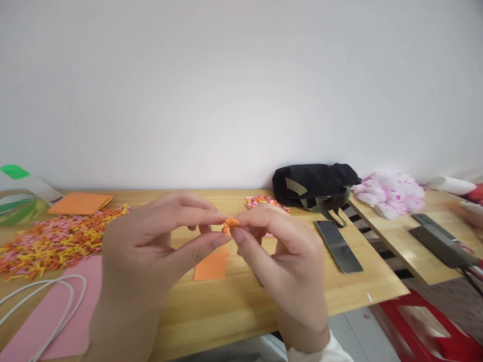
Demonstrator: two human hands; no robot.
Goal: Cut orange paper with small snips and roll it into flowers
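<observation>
Evidently, one small orange piece (231,222) is pinched by the fingertips of both the left hand (151,241) and the right hand (287,246), raised above the desk (211,311), presumably because its size demands a fine grip. One orange sheet (210,267) is laid below, perhaps for easy reach. Two heaps are counted, a large heap (64,239) at left and a small heap (262,201) at the far centre, their bits too numerous to tell; one phone (339,246) and one black bag (315,182) are set at right.

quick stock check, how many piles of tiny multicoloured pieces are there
2: a large pile left of the left hand, and a small pile beyond the right hand, near the black bag. The hands may hide more.
</observation>
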